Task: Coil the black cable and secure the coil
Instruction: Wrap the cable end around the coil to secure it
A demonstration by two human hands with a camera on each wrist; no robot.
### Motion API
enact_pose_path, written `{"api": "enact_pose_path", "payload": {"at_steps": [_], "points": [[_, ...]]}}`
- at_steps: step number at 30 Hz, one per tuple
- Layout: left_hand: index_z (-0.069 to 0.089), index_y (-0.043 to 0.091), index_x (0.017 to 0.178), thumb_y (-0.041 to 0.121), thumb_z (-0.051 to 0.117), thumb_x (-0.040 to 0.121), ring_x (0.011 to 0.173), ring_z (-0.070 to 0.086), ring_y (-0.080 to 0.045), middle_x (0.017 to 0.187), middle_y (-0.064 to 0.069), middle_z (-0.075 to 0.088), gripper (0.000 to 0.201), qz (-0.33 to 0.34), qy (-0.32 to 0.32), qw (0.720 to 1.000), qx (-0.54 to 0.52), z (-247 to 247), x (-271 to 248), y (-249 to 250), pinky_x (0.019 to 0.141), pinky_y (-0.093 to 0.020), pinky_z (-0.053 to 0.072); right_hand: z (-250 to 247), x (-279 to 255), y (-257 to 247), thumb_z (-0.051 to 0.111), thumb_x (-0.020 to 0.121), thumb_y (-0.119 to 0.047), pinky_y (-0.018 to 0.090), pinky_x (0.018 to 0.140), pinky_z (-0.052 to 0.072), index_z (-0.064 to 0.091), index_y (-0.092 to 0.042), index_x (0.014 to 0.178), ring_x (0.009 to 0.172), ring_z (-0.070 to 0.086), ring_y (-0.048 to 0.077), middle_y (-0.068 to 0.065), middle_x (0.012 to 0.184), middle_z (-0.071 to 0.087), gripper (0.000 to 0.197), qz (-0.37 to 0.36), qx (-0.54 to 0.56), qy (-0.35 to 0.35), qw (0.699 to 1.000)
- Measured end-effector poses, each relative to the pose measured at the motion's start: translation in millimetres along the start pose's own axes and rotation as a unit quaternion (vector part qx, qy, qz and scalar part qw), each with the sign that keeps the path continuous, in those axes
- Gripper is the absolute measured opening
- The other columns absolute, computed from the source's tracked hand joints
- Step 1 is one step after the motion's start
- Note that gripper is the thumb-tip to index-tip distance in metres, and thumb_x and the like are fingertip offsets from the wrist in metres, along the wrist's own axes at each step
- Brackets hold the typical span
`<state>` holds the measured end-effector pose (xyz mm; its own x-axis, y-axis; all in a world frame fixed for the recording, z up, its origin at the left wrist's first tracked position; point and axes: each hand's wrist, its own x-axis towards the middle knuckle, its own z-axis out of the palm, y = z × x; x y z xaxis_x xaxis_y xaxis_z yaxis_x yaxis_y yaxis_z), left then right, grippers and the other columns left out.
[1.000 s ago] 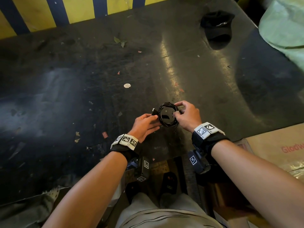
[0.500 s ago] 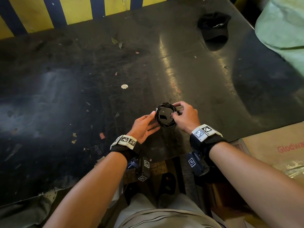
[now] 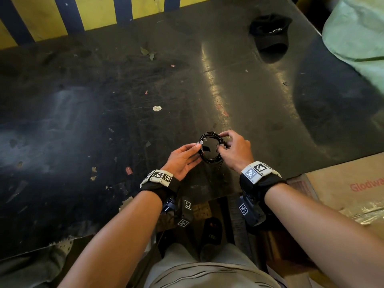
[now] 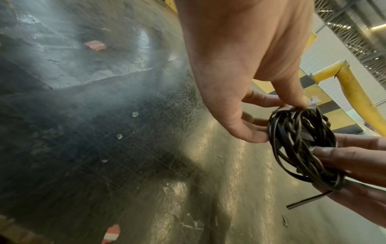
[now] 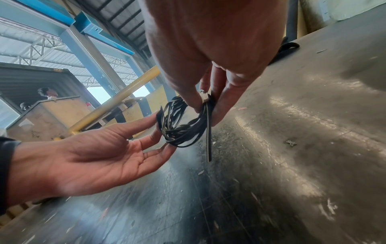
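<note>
coil (image 3: 210, 149): black cable wound into small ring, held above the dark surface (image 3: 104, 121) | right hand (image 3: 235, 151) grip: pinches ring and white connector (image 5: 204, 98) | left hand (image 3: 182, 157) grip: fingers straight, touching ring's side | left: loose tail (image 5: 208, 140) hangs free, securing apparently not done

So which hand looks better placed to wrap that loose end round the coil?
Probably the right hand: it pinches the black cable coil where the loose end hangs. The left hand lies flat, fingers only steadying the coil's far side.
</note>
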<state>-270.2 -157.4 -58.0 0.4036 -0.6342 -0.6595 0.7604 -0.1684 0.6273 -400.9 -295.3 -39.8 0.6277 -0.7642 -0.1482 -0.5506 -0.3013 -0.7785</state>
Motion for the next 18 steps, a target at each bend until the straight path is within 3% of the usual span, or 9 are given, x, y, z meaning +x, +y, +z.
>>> {"api": "enact_pose_path", "payload": {"at_steps": [4, 7, 14, 18], "points": [[0.068, 0.010, 0.102, 0.007, 0.075, 0.087, 0.096, 0.075, -0.018, 0.104, -0.009, 0.076, 0.016, -0.003, 0.014, 1.000, 0.014, -0.8, 2.8, -1.1, 0.082, -0.032, 0.061, 1.1, -4.8, -4.0, 0.070, 0.086, -0.013, 0.027, 0.068, 0.060, 0.065, -0.025, 0.113, 0.071, 0.073, 0.015, 0.000, 0.080, 0.075, 0.030, -0.003, 0.013, -0.012, 1.000], [0.067, 0.012, 0.095, 0.006, 0.075, 0.086, 0.092, 0.076, -0.016, 0.101, -0.007, 0.076, 0.013, 0.004, 0.021, 0.999, 0.025, -0.9, 2.0, 0.3, 0.081, -0.031, 0.061, 2.9, -5.2, -7.2, 0.071, 0.086, -0.013, 0.027, 0.069, 0.060, 0.065, -0.024, 0.114, 0.073, 0.073, 0.014, -0.001, 0.082, 0.074, 0.030, -0.010, 0.014, -0.013, 1.000], [0.064, 0.007, 0.126, 0.021, 0.068, 0.095, 0.107, 0.074, -0.022, 0.117, -0.012, 0.076, 0.034, 0.032, 0.043, 0.997, 0.058, -3.8, -0.7, -0.1, 0.090, -0.038, 0.059, 5.3, -4.0, -7.3, 0.069, 0.086, -0.013, 0.034, 0.076, 0.061, 0.066, -0.024, 0.113, 0.070, 0.072, 0.017, 0.002, 0.079, 0.076, 0.029, -0.007, -0.002, 0.004, 1.000], [0.059, 0.011, 0.130, 0.020, 0.073, 0.091, 0.105, 0.075, -0.023, 0.115, -0.010, 0.077, 0.042, 0.018, 0.061, 0.996, 0.062, -9.8, 0.6, 0.6, 0.091, -0.043, 0.058, 7.6, -4.9, -7.4, 0.069, 0.086, -0.013, 0.036, 0.077, 0.061, 0.066, -0.025, 0.112, 0.072, 0.072, 0.018, 0.001, 0.079, 0.075, 0.029, -0.008, -0.003, -0.001, 1.000]]}}
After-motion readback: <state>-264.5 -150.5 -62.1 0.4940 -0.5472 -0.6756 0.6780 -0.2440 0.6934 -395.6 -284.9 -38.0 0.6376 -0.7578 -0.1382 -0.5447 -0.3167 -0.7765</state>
